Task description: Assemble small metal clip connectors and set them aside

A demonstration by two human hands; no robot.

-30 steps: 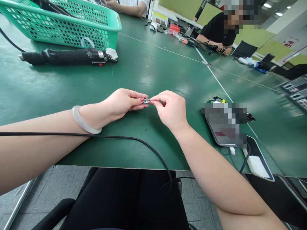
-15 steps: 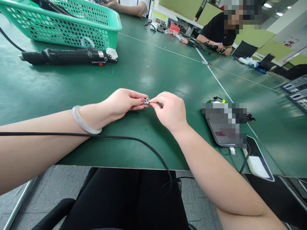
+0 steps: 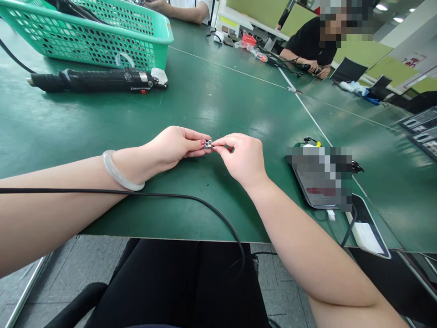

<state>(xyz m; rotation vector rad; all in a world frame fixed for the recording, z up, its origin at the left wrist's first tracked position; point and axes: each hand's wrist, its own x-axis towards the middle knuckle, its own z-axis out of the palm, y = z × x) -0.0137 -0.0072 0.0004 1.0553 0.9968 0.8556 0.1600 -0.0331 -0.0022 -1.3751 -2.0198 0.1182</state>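
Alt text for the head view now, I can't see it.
Bare left hand and right hand pinch a tiny silvery metal part above a green table; a black cylindrical tool lies beside a green perforated plastic basket.

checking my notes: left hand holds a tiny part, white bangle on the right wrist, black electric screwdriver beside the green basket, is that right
One slip: the head view shows the white bangle on the left wrist. The left hand does hold a tiny part, and the black electric screwdriver lies beside the green basket.
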